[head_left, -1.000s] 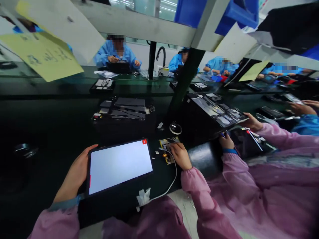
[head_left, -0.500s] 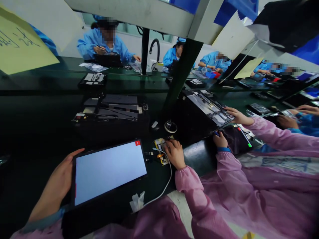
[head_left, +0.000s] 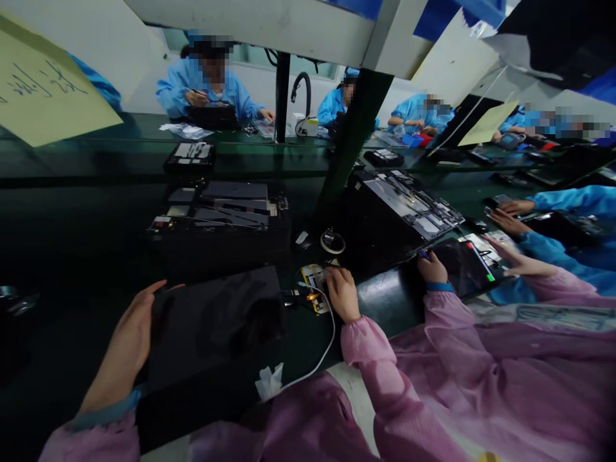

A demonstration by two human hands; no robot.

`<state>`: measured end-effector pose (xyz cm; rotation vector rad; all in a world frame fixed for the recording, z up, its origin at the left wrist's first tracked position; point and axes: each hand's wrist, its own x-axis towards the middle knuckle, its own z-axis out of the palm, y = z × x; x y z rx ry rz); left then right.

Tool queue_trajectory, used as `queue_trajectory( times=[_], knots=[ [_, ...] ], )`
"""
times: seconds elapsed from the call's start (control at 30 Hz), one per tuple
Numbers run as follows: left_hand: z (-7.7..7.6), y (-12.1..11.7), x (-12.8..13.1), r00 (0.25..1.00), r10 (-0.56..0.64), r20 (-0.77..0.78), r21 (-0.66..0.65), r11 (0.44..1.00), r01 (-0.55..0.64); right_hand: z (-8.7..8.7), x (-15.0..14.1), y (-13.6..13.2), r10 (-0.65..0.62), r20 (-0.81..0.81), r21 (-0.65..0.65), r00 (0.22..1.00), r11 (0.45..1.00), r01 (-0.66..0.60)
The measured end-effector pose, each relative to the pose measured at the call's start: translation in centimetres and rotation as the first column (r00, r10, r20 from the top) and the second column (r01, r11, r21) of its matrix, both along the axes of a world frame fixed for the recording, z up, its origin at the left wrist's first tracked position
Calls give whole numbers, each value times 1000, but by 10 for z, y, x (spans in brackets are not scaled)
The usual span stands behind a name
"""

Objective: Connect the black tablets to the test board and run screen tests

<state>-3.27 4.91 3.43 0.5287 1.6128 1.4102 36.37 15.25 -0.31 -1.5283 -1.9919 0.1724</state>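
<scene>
My left hand (head_left: 129, 346) grips the left edge of a tablet screen (head_left: 212, 327), thumb side at the top corner; its fingers underneath are hidden. The screen is dark and leans at a slant above the bench. To its right, my right hand (head_left: 343, 292) has its bent fingers on the right side of a small yellow-edged circuit board (head_left: 314, 289). A white cable (head_left: 333, 327) runs from the board toward my lap, past a piece of crumpled clear tape (head_left: 269, 382). A short dark connector (head_left: 291, 299) lies between screen and board.
Behind the screen stands a stack of opened tablets (head_left: 231, 212); another tablet stack (head_left: 404, 208) rises right of a dark post (head_left: 353, 135). A roll of tape (head_left: 332, 241) lies between them. A co-worker's hand (head_left: 433, 267) holds a lit tablet close on my right.
The tablet screen has gone from lit white to black. My hands keep their places on the screen and board. The neighbour's far hand has moved from the stack down to their tablet.
</scene>
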Motion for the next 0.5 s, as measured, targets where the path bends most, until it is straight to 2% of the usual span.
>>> queue_trajectory(
  times=[0.07, 0.13, 0.23, 0.3, 0.37, 0.43, 0.5],
  knots=[
    [-4, 0, 4, 994, 19, -105, 30, 999, -16, 3, 0, -2, 62, -90, 18, 994, 998, -61],
    [-8, 1, 5, 948, -16, -317, -2, 1000, 16, 9, -3, -8, 168, -116, 21, 979, 986, -167],
    [-2, 0, 5, 772, -129, -623, -134, 989, 57, 19, -9, -20, 340, -83, 15, 937, 940, -340],
    [10, -7, 10, 636, -156, -756, -152, 986, 61, 24, -12, -27, 402, -57, 13, 914, 916, -402],
    [27, -20, 26, 563, -144, -814, -93, 989, 118, 27, -10, -32, 400, -62, 8, 915, 916, -400],
    [42, -36, 54, 570, -167, -805, -35, 971, 235, 28, -4, -32, 356, -90, 6, 930, 934, -357],
    [52, -46, 92, 572, -263, -777, -36, 926, 376, 26, 5, -30, 302, -117, 1, 946, 953, -304]
  ],
)
